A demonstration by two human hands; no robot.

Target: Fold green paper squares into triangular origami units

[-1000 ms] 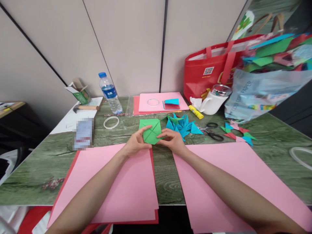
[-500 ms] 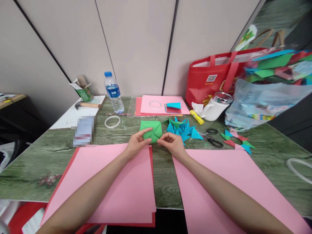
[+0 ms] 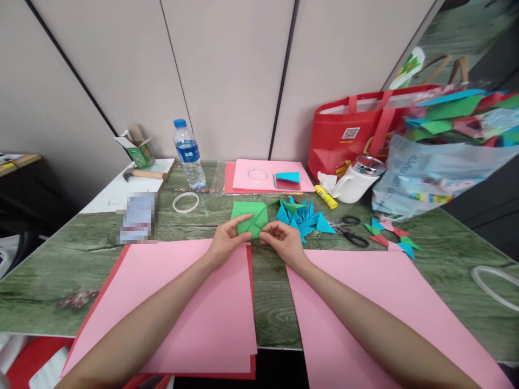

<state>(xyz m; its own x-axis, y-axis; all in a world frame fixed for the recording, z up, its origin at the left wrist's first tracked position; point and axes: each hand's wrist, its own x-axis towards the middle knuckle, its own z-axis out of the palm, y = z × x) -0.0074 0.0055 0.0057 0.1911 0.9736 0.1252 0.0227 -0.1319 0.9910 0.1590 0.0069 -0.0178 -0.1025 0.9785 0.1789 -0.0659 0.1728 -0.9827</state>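
A folded green paper (image 3: 246, 212) with diagonal creases is held between my two hands above the table. My left hand (image 3: 227, 237) grips its left and lower side, index finger lying across the face and thumb along the bottom edge. At the lower right corner, my right hand (image 3: 286, 241) pinches the paper between thumb and fingertips. Just right of it lies a heap of folded blue paper pieces (image 3: 302, 216), with a bit of green among them. Black-handled scissors (image 3: 352, 231) rest beside the heap.
Large pink sheets (image 3: 182, 302) lie under my left forearm, and more pink sheets (image 3: 365, 292) under the right. Farther back stand a water bottle (image 3: 189, 156), a white mug (image 3: 359, 181) and a red bag (image 3: 336, 135). A multicoloured paper ring (image 3: 393, 237), glue stick (image 3: 325, 197) and hammer (image 3: 146, 174) also lie there.
Both hands stay on the green paper in nearly the same pose. The view has shifted very slightly; nothing has been let go or picked up.
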